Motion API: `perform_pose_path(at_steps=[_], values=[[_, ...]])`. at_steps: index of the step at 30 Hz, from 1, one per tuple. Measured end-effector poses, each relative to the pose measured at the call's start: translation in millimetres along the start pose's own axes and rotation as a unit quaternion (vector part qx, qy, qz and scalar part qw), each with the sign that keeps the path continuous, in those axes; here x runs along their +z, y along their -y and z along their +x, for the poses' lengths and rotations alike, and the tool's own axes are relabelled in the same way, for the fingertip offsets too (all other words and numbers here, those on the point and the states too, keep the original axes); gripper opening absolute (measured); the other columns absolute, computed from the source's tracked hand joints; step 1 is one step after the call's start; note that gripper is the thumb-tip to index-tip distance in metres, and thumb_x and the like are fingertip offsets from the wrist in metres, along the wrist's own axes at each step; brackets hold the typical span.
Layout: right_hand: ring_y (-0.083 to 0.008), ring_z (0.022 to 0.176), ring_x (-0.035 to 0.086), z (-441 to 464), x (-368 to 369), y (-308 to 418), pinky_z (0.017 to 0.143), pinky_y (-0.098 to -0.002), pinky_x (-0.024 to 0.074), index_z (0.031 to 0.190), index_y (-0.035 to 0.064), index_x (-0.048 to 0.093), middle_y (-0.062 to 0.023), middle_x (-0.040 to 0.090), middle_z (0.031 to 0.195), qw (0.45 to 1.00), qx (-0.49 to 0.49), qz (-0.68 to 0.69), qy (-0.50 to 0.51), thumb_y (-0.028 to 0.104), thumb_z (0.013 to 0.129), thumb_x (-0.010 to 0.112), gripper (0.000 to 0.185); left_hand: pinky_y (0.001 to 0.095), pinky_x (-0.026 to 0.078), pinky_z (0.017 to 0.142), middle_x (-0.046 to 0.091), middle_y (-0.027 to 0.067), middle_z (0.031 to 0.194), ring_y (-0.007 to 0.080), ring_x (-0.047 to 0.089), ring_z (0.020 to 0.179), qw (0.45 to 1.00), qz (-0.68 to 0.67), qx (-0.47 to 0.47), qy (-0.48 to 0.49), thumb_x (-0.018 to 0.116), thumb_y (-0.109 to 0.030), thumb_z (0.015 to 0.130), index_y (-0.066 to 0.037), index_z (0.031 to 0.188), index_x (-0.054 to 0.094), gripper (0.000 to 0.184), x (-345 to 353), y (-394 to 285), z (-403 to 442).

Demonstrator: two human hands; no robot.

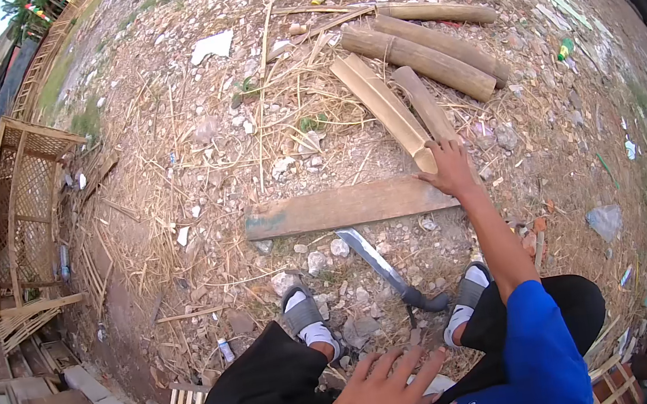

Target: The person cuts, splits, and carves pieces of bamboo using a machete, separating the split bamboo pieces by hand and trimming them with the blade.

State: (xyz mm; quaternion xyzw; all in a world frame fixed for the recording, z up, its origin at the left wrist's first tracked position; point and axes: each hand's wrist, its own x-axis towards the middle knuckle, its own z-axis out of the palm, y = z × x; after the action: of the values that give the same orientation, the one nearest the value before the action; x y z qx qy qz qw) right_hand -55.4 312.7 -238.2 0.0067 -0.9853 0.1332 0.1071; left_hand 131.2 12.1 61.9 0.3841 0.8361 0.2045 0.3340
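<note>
My right hand (451,170) reaches forward with fingers stretched over the near ends of a split bamboo piece (384,104) and a narrower bamboo piece (425,104). It seems to touch them, but I cannot tell how firmly. Below it, the right end of a flat wooden board (340,207) lies near my wrist. My left hand (386,396) hovers close to my lap, fingers spread and holding nothing. Between my feet a machete (386,271) rests on the ground, its dark handle toward my right foot and its blade tip near the board.
Several bamboo lengths (419,58) lie beyond the split pieces, among dry strips and stones. A woven bamboo frame (27,216) stands at the left. A clear plastic bag (605,222) lies at the right, and a green bottle (565,49) farther off.
</note>
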Motion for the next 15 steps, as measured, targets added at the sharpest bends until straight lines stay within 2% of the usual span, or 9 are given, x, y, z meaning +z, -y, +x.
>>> perform_pose_path(at_steps=[3,6,9,12,15], values=[[-0.0350,0.120,0.047,-8,29,-25,0.102,-0.0507,0.0395,0.128,0.0079,0.052,-0.0153,0.051,0.127,0.989,0.095,0.076,0.078,0.040,0.079,0.076,0.063,0.0487,0.037,0.107,0.051,0.0154,0.137,0.0335,0.048,0.127,0.999,0.025,-0.023,-0.035,0.064,-0.032,0.089,-0.011,0.144,0.042,0.062,2,2,-1],[-0.0410,0.122,0.046,-30,58,-60,0.103,-0.0534,0.0378,0.139,0.0103,0.044,-0.0208,0.051,0.129,0.977,0.205,0.031,0.040,0.040,0.077,0.078,0.076,0.0478,0.039,0.105,0.052,0.0150,0.135,0.0335,0.050,0.125,0.999,0.030,-0.009,-0.041,0.063,-0.032,0.090,-0.011,0.144,0.042,0.062,4,3,2],[-0.0452,0.127,0.042,-63,79,-80,0.106,-0.0547,0.0357,0.148,0.0105,0.030,-0.0247,0.047,0.135,0.949,0.310,0.022,0.048,0.046,0.079,0.076,0.091,0.0473,0.040,0.104,0.053,0.0149,0.133,0.0338,0.051,0.123,1.000,0.010,-0.005,-0.016,0.063,-0.032,0.090,-0.010,0.143,0.043,0.061,0,5,3],[-0.0454,0.130,0.042,-81,98,-101,0.107,-0.0535,0.0365,0.153,0.0116,0.019,-0.0256,0.046,0.139,0.944,0.317,-0.044,0.081,0.053,0.080,0.073,0.100,0.0472,0.040,0.104,0.054,0.0149,0.132,0.0341,0.050,0.123,0.998,0.014,-0.017,-0.061,0.063,-0.032,0.089,-0.010,0.142,0.045,0.060,16,12,6],[-0.0463,0.128,0.045,-83,86,-109,0.106,-0.0560,0.0373,0.153,0.0108,0.019,-0.0265,0.047,0.139,0.923,0.361,0.034,0.133,0.058,0.080,0.071,0.101,0.0471,0.040,0.104,0.054,0.0148,0.131,0.0346,0.051,0.122,0.998,0.016,-0.031,-0.056,0.063,-0.032,0.089,-0.010,0.141,0.046,0.059,17,13,8]])
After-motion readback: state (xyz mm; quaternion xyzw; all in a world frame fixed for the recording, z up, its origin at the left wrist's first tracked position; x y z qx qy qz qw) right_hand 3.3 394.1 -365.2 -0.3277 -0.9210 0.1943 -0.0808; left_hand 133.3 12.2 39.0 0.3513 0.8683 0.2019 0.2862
